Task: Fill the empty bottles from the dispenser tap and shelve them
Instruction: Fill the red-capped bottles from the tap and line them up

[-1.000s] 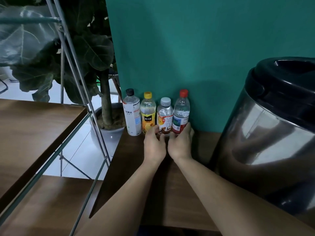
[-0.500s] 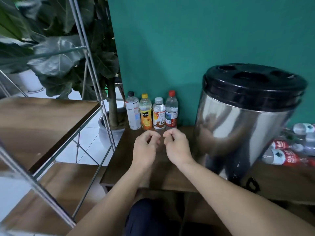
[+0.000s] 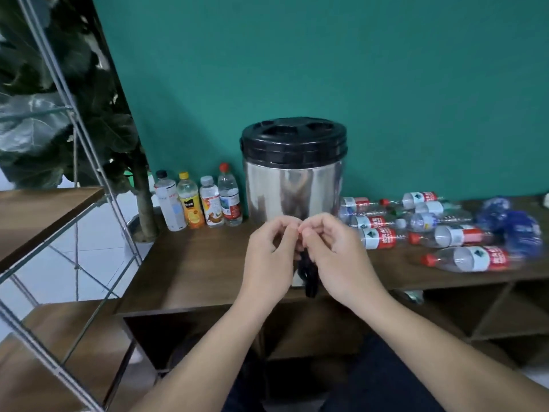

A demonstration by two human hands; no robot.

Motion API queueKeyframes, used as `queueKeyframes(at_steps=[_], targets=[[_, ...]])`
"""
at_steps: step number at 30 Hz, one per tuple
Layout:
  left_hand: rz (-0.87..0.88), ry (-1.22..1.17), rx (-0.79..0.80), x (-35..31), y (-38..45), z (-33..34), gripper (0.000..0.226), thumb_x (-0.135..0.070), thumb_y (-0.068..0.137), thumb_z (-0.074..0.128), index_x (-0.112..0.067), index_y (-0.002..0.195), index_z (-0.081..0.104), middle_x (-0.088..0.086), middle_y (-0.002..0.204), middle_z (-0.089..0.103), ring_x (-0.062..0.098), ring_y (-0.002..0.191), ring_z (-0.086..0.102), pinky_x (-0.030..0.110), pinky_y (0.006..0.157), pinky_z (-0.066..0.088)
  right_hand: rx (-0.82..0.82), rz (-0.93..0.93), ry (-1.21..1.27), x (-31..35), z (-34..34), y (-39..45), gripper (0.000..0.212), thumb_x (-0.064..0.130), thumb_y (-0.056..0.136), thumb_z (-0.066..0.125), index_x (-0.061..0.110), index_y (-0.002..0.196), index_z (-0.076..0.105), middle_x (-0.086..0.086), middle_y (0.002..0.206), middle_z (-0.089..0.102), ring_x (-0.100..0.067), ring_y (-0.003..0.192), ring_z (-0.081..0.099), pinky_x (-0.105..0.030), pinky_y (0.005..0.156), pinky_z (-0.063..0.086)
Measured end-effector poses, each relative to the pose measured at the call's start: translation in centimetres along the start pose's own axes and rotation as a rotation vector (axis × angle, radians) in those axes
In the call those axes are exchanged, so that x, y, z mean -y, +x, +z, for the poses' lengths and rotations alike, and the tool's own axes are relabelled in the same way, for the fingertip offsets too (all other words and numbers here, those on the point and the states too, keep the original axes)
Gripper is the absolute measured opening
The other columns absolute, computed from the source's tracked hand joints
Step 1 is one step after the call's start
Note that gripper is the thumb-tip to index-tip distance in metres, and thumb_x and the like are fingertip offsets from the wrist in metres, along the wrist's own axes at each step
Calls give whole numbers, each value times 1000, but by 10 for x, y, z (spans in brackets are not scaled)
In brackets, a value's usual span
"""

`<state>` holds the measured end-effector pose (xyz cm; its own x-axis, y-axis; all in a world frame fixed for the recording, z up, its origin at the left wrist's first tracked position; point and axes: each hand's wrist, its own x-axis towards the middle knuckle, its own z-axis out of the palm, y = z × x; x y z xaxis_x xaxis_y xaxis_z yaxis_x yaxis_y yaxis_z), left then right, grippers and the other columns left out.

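Empty bottles [image 3: 463, 258] are seen lying on the table [image 3: 202, 263] at two o'clock of the hands. The left hand [image 3: 269, 260] and right hand [image 3: 335, 257] are held together, fingers curled, nothing gripped, before the tap [image 3: 309, 278]. Behind it, the dispenser [image 3: 292, 173] is flanked at ten o'clock by four upright bottles [image 3: 205, 199].

Two bare forearms reach forward, side by side. The left hand [image 3: 269, 257] and right hand [image 3: 335, 254] meet at curled fingertips, both holding nothing.
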<state>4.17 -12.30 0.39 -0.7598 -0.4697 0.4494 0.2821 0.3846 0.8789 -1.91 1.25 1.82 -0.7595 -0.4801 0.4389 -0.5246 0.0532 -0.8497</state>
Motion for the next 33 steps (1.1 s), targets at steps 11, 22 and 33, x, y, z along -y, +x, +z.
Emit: queueKeyframes(at_steps=[11,22,33], targets=[[-405,-101,36,30,30,193,22,-24,119,51,-30,126,70,-14,119,71,3,110,67,25,96,55,-3,124,-366,-135,-136,42,17,14,109,65,29,114,71,15,109,73,1,104,67,-33,98,58],[-701,-101,-75,118,37,247,27,-32,113,66,-30,139,60,-17,121,64,7,113,64,30,102,48,303,85,-953,-232,-177,101,76,28,101,79,29,166,41,4,170,42,-23,158,37,-48,134,18],[-747,-265,-94,140,46,250,48,-45,105,75,-24,146,62,-7,128,76,12,119,74,43,116,57,262,-87,-1069,-251,-173,101,77,31,101,78,19,167,41,-3,164,48,-26,153,44,-43,131,29]])
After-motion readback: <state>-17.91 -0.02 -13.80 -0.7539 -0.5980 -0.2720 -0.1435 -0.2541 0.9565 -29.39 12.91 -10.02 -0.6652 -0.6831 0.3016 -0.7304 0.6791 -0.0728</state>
